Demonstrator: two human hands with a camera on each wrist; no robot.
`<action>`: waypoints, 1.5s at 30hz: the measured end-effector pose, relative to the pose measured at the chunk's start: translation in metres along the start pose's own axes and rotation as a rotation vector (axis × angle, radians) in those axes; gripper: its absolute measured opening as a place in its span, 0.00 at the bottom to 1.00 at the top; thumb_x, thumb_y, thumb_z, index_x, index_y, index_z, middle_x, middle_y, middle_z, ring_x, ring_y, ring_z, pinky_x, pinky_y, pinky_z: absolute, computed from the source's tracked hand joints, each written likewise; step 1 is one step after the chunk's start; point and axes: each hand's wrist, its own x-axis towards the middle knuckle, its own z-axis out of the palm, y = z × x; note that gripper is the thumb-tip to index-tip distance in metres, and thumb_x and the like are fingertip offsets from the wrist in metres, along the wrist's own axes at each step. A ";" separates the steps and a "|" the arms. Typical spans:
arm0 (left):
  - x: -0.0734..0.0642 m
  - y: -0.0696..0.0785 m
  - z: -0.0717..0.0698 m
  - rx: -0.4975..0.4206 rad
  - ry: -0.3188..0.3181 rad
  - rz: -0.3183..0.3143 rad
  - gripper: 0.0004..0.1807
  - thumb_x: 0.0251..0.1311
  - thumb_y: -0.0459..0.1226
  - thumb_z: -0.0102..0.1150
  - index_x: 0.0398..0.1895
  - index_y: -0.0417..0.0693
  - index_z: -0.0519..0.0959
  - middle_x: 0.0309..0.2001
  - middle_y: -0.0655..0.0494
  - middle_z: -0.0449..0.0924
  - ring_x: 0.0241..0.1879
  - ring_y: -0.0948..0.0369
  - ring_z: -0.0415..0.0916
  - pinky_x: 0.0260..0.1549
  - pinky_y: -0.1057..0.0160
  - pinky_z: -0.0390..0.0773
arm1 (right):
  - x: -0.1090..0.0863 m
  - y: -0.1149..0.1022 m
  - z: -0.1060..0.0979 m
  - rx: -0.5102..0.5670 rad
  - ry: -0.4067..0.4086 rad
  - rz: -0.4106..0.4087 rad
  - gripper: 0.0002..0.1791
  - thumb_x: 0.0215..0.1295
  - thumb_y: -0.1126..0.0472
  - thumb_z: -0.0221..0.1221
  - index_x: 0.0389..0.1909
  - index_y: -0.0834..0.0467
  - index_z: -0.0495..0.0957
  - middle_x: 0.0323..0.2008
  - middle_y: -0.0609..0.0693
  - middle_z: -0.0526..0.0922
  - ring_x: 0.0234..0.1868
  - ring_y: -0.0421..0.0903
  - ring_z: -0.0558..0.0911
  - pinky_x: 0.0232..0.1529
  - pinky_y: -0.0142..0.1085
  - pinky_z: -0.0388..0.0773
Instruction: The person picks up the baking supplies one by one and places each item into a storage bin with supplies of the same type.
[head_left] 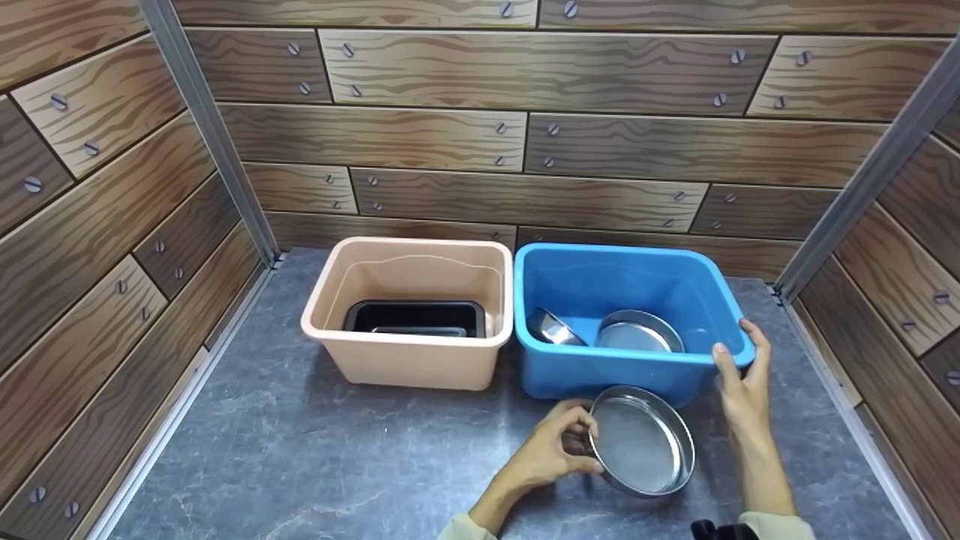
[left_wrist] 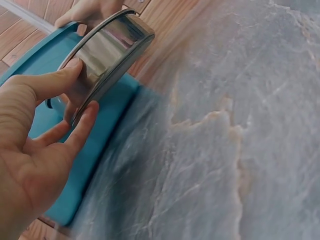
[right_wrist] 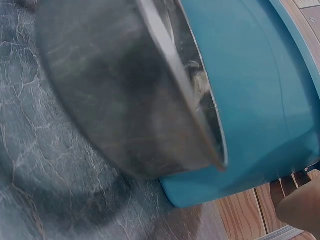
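Note:
My left hand (head_left: 553, 448) pinches the rim of a round metal cake pan (head_left: 643, 442), held tilted in front of the blue bin (head_left: 622, 375). In the left wrist view the thumb lies on one side of the pan (left_wrist: 107, 52) and the fingers on the other. My right hand (head_left: 746, 379) grips the bin's front right corner, thumb over the rim. Inside the blue bin are another round metal pan (head_left: 637, 332) and a smaller shiny metal piece (head_left: 555, 328), its kind unclear. The right wrist view shows the held pan (right_wrist: 125, 90) close up, partly blurred.
A peach bin (head_left: 420, 364) stands left of the blue one, nearly touching it, with black rectangular pans (head_left: 416, 307) inside. Both stand on a grey marbled tabletop (head_left: 315, 457). Wood-patterned walls (head_left: 555, 75) with metal corner posts (head_left: 214, 135) enclose the back and sides.

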 end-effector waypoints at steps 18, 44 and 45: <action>-0.001 0.024 -0.013 -0.103 -0.089 0.059 0.23 0.47 0.27 0.81 0.45 0.45 0.79 0.69 0.49 0.69 0.52 0.65 0.79 0.51 0.60 0.85 | 0.000 0.003 0.002 0.017 0.016 -0.037 0.33 0.77 0.64 0.54 0.79 0.48 0.59 0.56 0.51 0.67 0.52 0.43 0.68 0.48 0.27 0.67; 0.007 0.062 -0.014 -0.117 -0.090 0.171 0.23 0.47 0.24 0.79 0.45 0.41 0.79 0.70 0.52 0.68 0.51 0.66 0.78 0.51 0.60 0.85 | 0.000 0.003 0.000 -0.006 0.023 -0.070 0.32 0.75 0.64 0.55 0.77 0.49 0.61 0.48 0.49 0.71 0.42 0.40 0.72 0.39 0.26 0.70; 0.008 0.064 -0.015 -0.120 -0.086 0.180 0.22 0.48 0.24 0.79 0.45 0.40 0.79 0.70 0.51 0.68 0.51 0.65 0.78 0.51 0.59 0.85 | 0.000 0.003 0.000 -0.009 0.020 -0.066 0.32 0.76 0.64 0.55 0.78 0.49 0.60 0.52 0.50 0.71 0.47 0.41 0.72 0.44 0.25 0.70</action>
